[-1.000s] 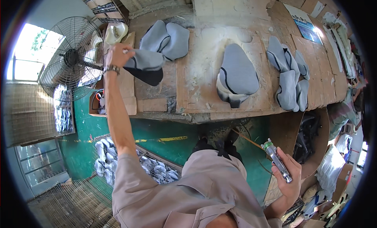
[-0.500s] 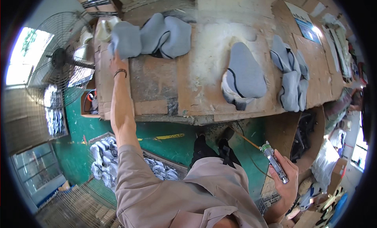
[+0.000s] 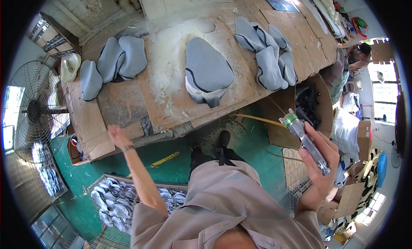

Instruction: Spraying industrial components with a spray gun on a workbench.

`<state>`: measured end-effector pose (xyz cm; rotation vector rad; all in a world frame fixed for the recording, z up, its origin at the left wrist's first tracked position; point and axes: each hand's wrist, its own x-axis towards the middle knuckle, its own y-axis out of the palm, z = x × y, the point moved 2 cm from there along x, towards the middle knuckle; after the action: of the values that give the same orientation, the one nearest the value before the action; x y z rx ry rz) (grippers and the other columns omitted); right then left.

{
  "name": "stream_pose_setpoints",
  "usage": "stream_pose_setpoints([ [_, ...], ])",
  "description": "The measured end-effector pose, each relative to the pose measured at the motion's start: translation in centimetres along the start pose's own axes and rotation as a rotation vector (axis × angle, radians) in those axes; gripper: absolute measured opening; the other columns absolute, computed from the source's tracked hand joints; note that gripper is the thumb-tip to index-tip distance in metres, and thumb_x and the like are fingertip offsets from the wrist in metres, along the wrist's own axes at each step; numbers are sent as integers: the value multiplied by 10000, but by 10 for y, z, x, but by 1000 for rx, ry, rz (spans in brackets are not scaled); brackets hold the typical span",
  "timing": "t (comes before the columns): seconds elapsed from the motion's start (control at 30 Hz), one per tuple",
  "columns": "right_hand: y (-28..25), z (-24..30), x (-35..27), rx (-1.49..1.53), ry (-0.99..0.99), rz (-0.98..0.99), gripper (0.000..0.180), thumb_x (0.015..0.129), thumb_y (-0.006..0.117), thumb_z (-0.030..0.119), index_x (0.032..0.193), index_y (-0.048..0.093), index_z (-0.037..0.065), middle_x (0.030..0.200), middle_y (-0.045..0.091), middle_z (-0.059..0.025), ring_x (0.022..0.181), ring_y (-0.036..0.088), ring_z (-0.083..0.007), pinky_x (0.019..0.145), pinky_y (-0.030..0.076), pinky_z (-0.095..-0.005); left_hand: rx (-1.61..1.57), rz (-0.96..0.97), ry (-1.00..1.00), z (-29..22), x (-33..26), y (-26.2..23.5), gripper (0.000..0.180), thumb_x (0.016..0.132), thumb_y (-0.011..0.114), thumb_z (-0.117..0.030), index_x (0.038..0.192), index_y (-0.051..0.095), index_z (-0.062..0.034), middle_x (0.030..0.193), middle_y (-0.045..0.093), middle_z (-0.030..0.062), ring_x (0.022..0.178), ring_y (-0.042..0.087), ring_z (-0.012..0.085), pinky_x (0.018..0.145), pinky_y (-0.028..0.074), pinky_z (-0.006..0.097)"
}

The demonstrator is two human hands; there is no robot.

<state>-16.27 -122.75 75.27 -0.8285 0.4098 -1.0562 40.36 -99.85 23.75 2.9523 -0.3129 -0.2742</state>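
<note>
My right hand (image 3: pixel 321 156) is wrapped round a metal spray gun (image 3: pixel 310 142) with a green ring near its nozzle. The gun points up and left, over the floor beside the worktable. My left hand (image 3: pixel 119 136) is curled closed above the table's front left edge, with nothing visible in it. Farther back on the left lies a grey fabric piece (image 3: pixel 91 81), with two overlapping grey pieces (image 3: pixel 121 59) beside it. A saddle-shaped grey piece (image 3: pixel 209 66) with a black line and pale underside rests mid-table. Several more grey pieces (image 3: pixel 269 62) overlap on the right.
Cardboard covers the worktable (image 3: pixel 167 105). A wire fan (image 3: pixel 34 107) stands at its left end. An orange hose (image 3: pixel 259 119) runs near the gun. A box of black parts (image 3: pixel 308 104) sits under the right side. Racked grey pieces (image 3: pixel 116 199) lie lower left. Another person (image 3: pixel 359 56) is far right.
My left hand has drawn back from the leftmost grey piece, which now lies nearer and apart from the pale object behind it. The view has swung right; the spray gun stays in my right hand.
</note>
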Motion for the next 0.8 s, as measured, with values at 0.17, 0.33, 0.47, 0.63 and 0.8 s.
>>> stream_pose_setpoints([
  [0.17, -43, -12, -26, -88, 77, 194, 600, 730, 754, 103, 1314, 684, -17, 1050, 706, -161, 922, 670, -259, 850, 495, -325, 212, -108, -323, 45, -191, -31, 272, 904, 649, 30, 1111, 712, -135, 946, 685, -13, 828, 647, 148, 669, 555, 310],
  [0.33, -67, -50, -53, -139, 197, 58, 553, 729, 747, 133, 1263, 722, -6, 1051, 708, -172, 929, 651, -280, 905, 467, -339, 603, -63, -618, 115, -321, -97, 255, 889, 657, -13, 1107, 746, -111, 866, 678, -4, 703, 609, 127, 551, 526, 291],
  [0.47, -86, -76, -73, -66, -57, 86, 498, 728, 721, 132, 1204, 749, -11, 942, 716, -162, 799, 648, -263, 799, 446, -328, 725, -53, -993, 139, -401, -148, 275, 913, 630, -80, 1161, 745, -113, 811, 667, 26, 665, 626, 181, 553, 578, 396],
  [0.63, -94, -94, -89, 0, -60, 76, 435, 741, 681, 122, 1147, 774, -2, 866, 704, -142, 740, 648, -247, 719, 439, -321, 727, -13, -1058, 147, -450, -170, 275, 926, 620, -94, 1170, 742, -129, 833, 669, 28, 665, 632, 179, 564, 592, 406],
  [0.8, -85, -75, -90, 33, 24, 28, 491, 752, 729, 138, 1219, 736, -14, 898, 693, -143, 781, 656, -246, 741, 470, -318, 570, -64, -1115, 160, -432, -158, 294, 919, 610, -71, 1179, 730, -140, 861, 680, 16, 722, 640, 167, 636, 588, 426],
])
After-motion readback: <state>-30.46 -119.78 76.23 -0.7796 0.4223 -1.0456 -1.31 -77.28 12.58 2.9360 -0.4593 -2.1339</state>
